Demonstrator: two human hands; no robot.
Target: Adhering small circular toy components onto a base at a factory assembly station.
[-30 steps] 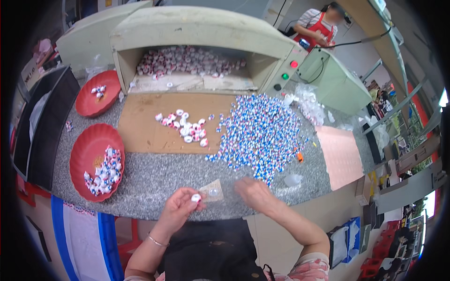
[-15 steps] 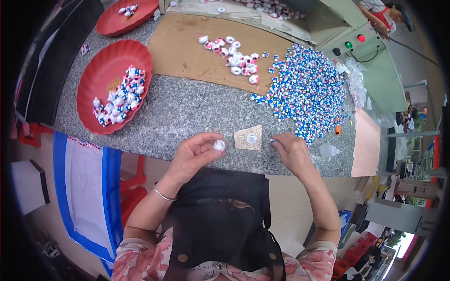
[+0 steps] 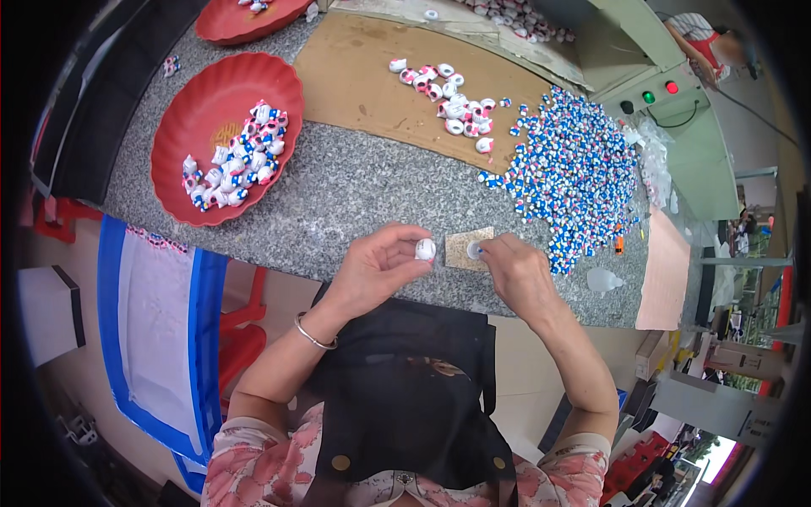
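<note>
Between thumb and fingers, my left hand [image 3: 382, 269] holds a small white toy head [image 3: 425, 249] upright, just above the grey stone worktop [image 3: 355, 186]. My right hand [image 3: 522, 275] is closed in a pinch on a tiny blue-and-white toy body [image 3: 481, 250], mostly covered by the fingertips. Under those fingertips is a small round white cap [image 3: 472, 252], partly hidden, on a speckled tan card [image 3: 457, 253]. The two hands are a short way apart, with the card between them.
A heap of tiny blue-and-white bodies [image 3: 579, 169] spreads at right. White-and-pink heads [image 3: 460, 114] lie on brown cardboard [image 3: 355, 76]. Joined figures [image 3: 236, 173] sit in a red fluted bowl [image 3: 182, 110]. A clear dropper bottle [image 3: 603, 280] lies at right. A green machine [image 3: 701, 144] stands behind.
My right hand has moved left to the white cap on the card, carrying the tiny body. The left hand still holds the head, now turned differently. The whole view has shifted slightly.
</note>
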